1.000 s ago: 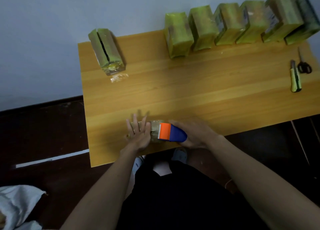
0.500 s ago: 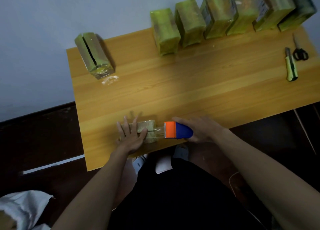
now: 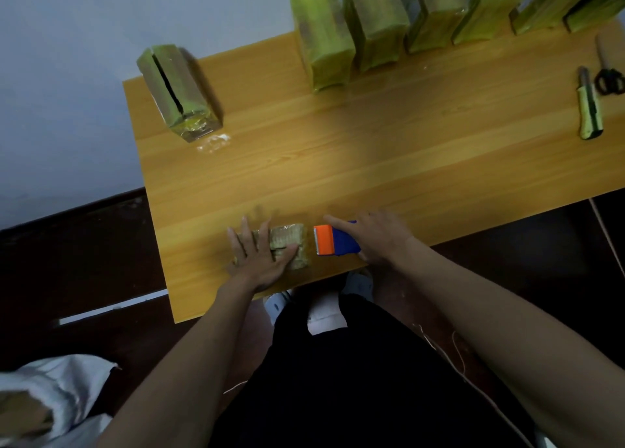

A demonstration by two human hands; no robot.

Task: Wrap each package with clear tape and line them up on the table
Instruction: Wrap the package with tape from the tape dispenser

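Partly hidden under the left hand [image 3: 260, 256], whose flat, spread fingers press it to the table [image 3: 389, 163], the package [image 3: 292, 244] shows only its right end. Just right of it, the right hand [image 3: 378, 239] grips the tape dispenser [image 3: 334, 240], covering its rear. Far beyond the hands, the wrapped packages [image 3: 375, 25] are cut off at the top edge.

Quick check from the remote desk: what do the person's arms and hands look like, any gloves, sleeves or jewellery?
Both forearms are bare to the frame edge, with no sleeves showing. The left hand and right hand wear no gloves; no watch or bracelet shows. A ring cannot be made out.
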